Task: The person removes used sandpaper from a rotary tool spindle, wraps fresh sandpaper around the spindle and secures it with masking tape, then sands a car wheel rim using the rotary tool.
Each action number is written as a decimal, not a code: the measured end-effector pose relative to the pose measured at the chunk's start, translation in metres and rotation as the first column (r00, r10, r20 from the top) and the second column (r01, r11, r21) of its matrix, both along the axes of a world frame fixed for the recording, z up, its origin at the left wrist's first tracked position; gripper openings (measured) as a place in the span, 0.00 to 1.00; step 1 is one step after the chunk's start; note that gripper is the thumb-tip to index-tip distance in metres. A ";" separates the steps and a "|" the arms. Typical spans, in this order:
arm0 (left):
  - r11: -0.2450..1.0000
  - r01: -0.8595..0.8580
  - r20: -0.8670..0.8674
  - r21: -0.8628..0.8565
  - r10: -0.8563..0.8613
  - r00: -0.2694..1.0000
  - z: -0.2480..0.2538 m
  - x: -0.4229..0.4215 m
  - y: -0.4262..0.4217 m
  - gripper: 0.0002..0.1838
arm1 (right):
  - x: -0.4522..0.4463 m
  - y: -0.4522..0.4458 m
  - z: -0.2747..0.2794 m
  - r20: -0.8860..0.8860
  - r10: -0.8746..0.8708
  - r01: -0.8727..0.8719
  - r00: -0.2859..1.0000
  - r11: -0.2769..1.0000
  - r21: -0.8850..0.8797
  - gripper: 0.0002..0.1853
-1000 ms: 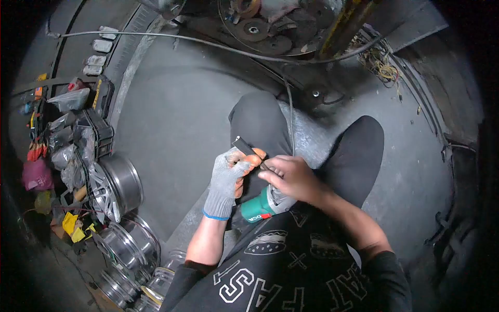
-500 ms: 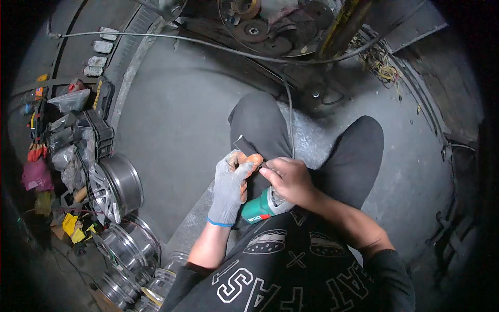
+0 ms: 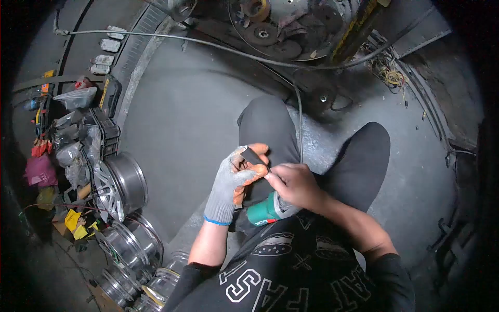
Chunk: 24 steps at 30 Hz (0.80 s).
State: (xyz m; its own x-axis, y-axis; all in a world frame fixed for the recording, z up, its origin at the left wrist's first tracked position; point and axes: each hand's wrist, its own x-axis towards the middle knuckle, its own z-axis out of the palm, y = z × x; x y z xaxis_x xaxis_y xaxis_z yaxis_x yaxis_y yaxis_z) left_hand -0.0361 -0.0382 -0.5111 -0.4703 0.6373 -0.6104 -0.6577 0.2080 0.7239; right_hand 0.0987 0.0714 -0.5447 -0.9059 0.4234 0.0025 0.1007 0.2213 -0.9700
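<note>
My left hand, in a grey knit glove with orange-coated fingers, is closed on a dark flat strip above my thigh. The strip looks like abrasive paper, but its kind is not certain. My bare right hand pinches at the strip's lower end, its fingertips close against the gloved thumb. Just below my right hand, a green power tool with "DCA" lettering lies in my lap. The tool's front part is hidden by my right hand and wrist.
Silver wheel rims stand and lie at the left, beside a black crate of bagged items. A cable crosses ahead, and worn discs lie in a round tray. Tangled wires are at the right.
The gloved fingers have opened and wrapped further along the strip, which now points more toward my left palm. My right hand stays at its lower end. The view has shifted slightly.
</note>
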 end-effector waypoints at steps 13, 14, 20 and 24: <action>0.995 -0.087 -0.099 0.045 0.091 0.991 0.007 0.006 0.010 0.14 | 0.004 -0.002 0.000 -0.079 -0.034 0.050 0.996 0.976 0.213 0.10; 0.991 -0.104 -0.087 0.080 0.111 0.990 0.003 0.007 0.010 0.14 | 0.005 -0.002 0.000 -0.062 -0.015 0.027 0.998 0.980 0.197 0.11; 0.972 -0.200 -0.016 0.119 0.204 0.979 -0.002 0.014 0.015 0.12 | 0.007 -0.001 -0.003 -0.018 0.006 -0.004 1.000 0.994 0.110 0.11; 0.966 -0.196 -0.490 -0.167 0.091 0.867 0.007 0.020 0.011 0.08 | 0.011 -0.008 -0.013 -0.097 -0.037 0.062 0.995 0.959 0.278 0.08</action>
State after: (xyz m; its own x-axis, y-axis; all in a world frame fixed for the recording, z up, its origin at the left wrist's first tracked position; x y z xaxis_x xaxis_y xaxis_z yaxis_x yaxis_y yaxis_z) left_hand -0.0164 -0.0270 -0.5036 -0.8123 0.4258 -0.3987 -0.2795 0.3158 0.9067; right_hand 0.1096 0.0630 -0.5576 -0.8744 0.4386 0.2074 0.0341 0.4821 -0.8755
